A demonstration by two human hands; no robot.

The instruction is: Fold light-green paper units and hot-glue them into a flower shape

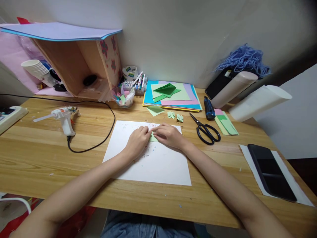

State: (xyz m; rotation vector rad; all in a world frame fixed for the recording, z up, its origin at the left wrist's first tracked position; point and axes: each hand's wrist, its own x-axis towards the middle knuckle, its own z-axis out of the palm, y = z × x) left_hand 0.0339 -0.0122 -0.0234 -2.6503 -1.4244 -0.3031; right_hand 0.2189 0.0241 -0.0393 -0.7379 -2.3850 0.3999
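A small light green piece of paper [154,137] lies between my hands on a white sheet [163,168] with scattered coloured marks. My left hand [139,140] has its fingers curled, the tips at the green paper's left edge. From the other side, my right hand [170,135] pinches the paper's upper part. The fingers hide much of it. Just beyond the sheet sit two small folded green paper pieces [171,114] and a flat light green paper [155,110]. Black-handled scissors [206,129] lie to the right of my right hand.
A white glue gun [64,120] with a looping black cord stands left. Behind are a cardboard box [109,62], a plastic cup of scraps [123,97], markers [140,81] and stacked coloured paper [183,102]. A utility knife [209,108], paper rolls [260,102] and a phone [271,172] occupy the right.
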